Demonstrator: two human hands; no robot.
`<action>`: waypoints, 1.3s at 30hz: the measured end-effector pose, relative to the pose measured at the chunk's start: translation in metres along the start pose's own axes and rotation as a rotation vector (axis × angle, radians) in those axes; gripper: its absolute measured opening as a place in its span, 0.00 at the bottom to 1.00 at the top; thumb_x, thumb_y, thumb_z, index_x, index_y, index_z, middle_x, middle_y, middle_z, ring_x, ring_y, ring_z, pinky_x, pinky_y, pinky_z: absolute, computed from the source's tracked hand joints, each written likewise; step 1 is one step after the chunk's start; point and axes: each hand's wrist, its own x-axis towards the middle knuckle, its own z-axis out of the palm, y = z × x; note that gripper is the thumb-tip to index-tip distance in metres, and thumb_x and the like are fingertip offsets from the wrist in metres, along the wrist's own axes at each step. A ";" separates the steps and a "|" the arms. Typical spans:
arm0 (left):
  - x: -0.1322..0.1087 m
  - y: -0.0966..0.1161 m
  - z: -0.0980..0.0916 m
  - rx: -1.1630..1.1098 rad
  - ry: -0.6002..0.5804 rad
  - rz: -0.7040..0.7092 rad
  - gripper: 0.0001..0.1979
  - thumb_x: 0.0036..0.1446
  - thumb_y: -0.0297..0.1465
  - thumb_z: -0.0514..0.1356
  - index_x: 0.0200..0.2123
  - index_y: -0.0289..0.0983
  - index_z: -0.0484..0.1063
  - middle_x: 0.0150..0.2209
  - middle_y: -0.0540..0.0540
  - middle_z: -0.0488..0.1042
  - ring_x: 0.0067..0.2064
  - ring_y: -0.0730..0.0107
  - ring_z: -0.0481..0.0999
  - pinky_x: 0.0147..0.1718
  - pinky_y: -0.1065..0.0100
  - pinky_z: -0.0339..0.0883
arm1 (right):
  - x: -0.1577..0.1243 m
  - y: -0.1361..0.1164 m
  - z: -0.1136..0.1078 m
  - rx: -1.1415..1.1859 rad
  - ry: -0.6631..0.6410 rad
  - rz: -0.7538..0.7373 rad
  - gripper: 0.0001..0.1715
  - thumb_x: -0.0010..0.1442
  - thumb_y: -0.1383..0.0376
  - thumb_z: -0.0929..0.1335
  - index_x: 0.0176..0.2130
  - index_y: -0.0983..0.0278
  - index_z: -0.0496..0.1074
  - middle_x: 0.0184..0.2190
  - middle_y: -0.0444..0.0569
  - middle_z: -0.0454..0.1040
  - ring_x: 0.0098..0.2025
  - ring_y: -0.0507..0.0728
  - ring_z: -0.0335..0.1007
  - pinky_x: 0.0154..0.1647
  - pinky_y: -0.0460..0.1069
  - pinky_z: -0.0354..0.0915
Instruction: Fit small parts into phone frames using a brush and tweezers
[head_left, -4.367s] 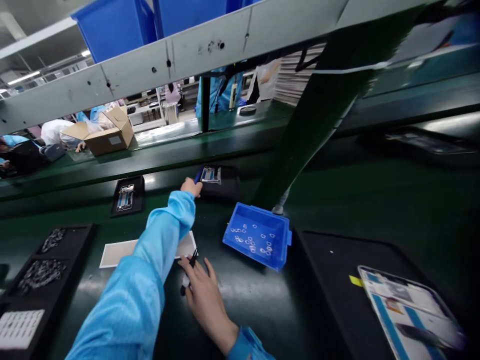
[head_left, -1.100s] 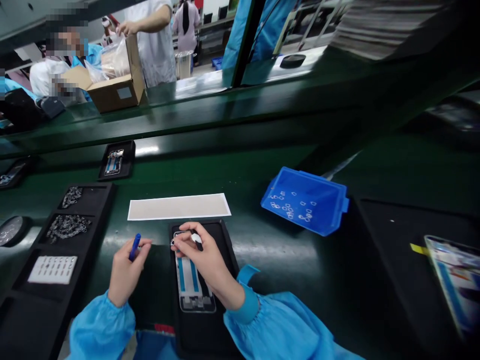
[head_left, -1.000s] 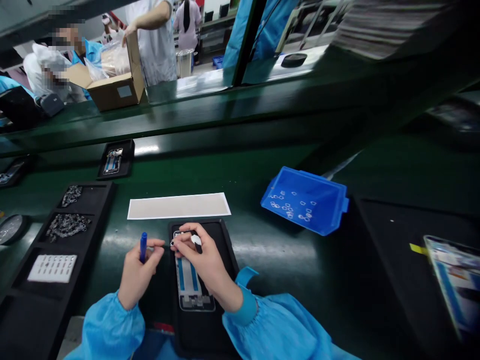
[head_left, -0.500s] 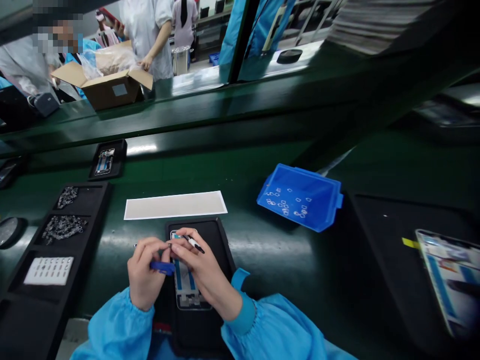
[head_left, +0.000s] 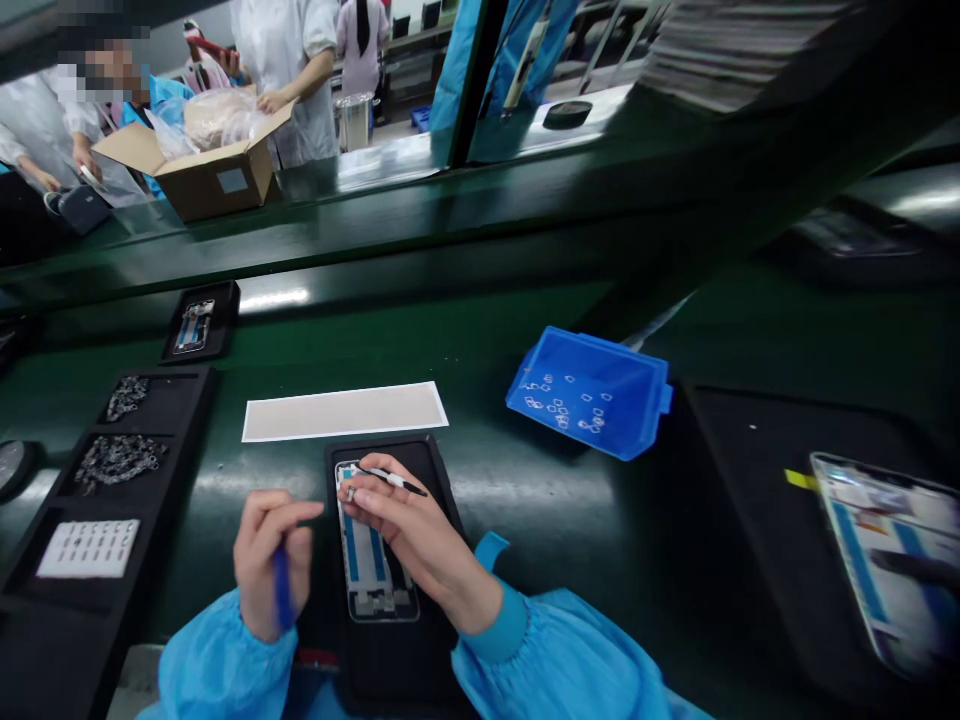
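Observation:
My left hand [head_left: 271, 565] is closed around a slim blue tool [head_left: 283, 590], which is blurred by motion; its kind cannot be told. My right hand [head_left: 409, 520] pinches a small silvery part [head_left: 350, 493] between thumb and fingertips. A black-and-white pen-like tool [head_left: 396, 481] is tucked across the fingers of that same hand. Beneath the right hand lies a phone frame [head_left: 361, 560] with blue strips, in a black tray [head_left: 442, 665]. The right fingers cover part of the frame's upper end. The left hand is apart from the right, left of the tray.
To the left, a compartmented black tray [head_left: 169, 455] holds small dark parts and a white card [head_left: 88, 549]. Behind my hands lies a white-edged strip [head_left: 345, 411]. A blue bin [head_left: 622, 400] with small rings sits right of it. Another phone [head_left: 862, 540] rests at far right.
My left hand has drawn away from the right, toward the left and slightly down, with the blue tool swinging to point down. The right hand still pinches the small part, now more visible.

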 end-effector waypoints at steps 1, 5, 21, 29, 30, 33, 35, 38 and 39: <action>0.002 0.001 -0.002 -0.086 0.074 -0.076 0.17 0.68 0.39 0.51 0.32 0.40 0.76 0.32 0.47 0.69 0.32 0.71 0.71 0.30 0.69 0.67 | 0.000 -0.001 -0.001 -0.001 -0.009 0.003 0.27 0.43 0.63 0.82 0.40 0.61 0.70 0.32 0.45 0.81 0.38 0.54 0.78 0.43 0.49 0.70; 0.012 0.005 0.000 -0.404 0.299 -0.293 0.31 0.67 0.51 0.42 0.20 0.39 0.64 0.25 0.49 0.64 0.26 0.72 0.65 0.24 0.69 0.61 | 0.001 -0.002 -0.003 -0.009 -0.051 0.033 0.27 0.42 0.63 0.82 0.40 0.61 0.71 0.31 0.43 0.80 0.36 0.53 0.78 0.40 0.48 0.71; 0.013 0.014 0.007 -0.359 -0.104 -0.254 0.18 0.68 0.39 0.51 0.26 0.38 0.66 0.29 0.47 0.70 0.29 0.71 0.72 0.30 0.67 0.70 | 0.000 -0.001 -0.004 -0.051 -0.033 0.063 0.28 0.41 0.61 0.82 0.40 0.62 0.72 0.32 0.43 0.80 0.36 0.55 0.79 0.44 0.51 0.73; 0.021 0.018 0.001 -0.359 -0.106 -0.323 0.05 0.66 0.34 0.55 0.38 0.39 0.66 0.38 0.47 0.73 0.31 0.73 0.78 0.34 0.67 0.77 | -0.003 -0.005 0.000 -0.188 0.045 -0.138 0.25 0.47 0.57 0.80 0.40 0.60 0.70 0.34 0.45 0.81 0.38 0.56 0.79 0.49 0.54 0.71; 0.021 0.017 0.001 -0.349 -0.094 -0.320 0.05 0.65 0.34 0.56 0.38 0.39 0.65 0.37 0.47 0.74 0.30 0.73 0.78 0.33 0.67 0.77 | -0.003 -0.005 0.001 -0.223 0.052 -0.177 0.24 0.48 0.57 0.79 0.40 0.60 0.69 0.34 0.45 0.81 0.38 0.57 0.79 0.49 0.54 0.71; 0.018 0.015 0.003 -0.327 -0.068 -0.315 0.05 0.64 0.31 0.59 0.40 0.39 0.64 0.38 0.47 0.76 0.34 0.70 0.80 0.34 0.67 0.79 | -0.004 -0.005 0.004 -0.329 0.069 -0.264 0.21 0.51 0.57 0.77 0.40 0.59 0.68 0.34 0.45 0.80 0.39 0.57 0.79 0.48 0.54 0.71; 0.015 0.014 0.004 -0.306 -0.047 -0.301 0.06 0.63 0.29 0.60 0.41 0.39 0.64 0.38 0.46 0.77 0.39 0.67 0.82 0.36 0.66 0.79 | -0.005 -0.005 0.005 -0.377 0.076 -0.296 0.20 0.52 0.58 0.77 0.40 0.59 0.68 0.34 0.44 0.79 0.39 0.57 0.79 0.46 0.53 0.72; 0.012 0.013 0.004 -0.279 -0.024 -0.258 0.07 0.61 0.26 0.61 0.41 0.39 0.65 0.39 0.46 0.77 0.42 0.66 0.82 0.39 0.64 0.79 | -0.005 -0.004 0.006 -0.404 0.084 -0.317 0.18 0.52 0.60 0.76 0.40 0.59 0.67 0.33 0.43 0.79 0.38 0.56 0.78 0.45 0.52 0.72; 0.011 0.013 0.005 -0.270 -0.020 -0.238 0.08 0.60 0.25 0.61 0.41 0.39 0.65 0.39 0.47 0.78 0.42 0.67 0.81 0.41 0.64 0.79 | -0.004 -0.004 0.006 -0.407 0.085 -0.322 0.18 0.52 0.60 0.76 0.40 0.59 0.67 0.34 0.44 0.79 0.37 0.56 0.78 0.44 0.51 0.72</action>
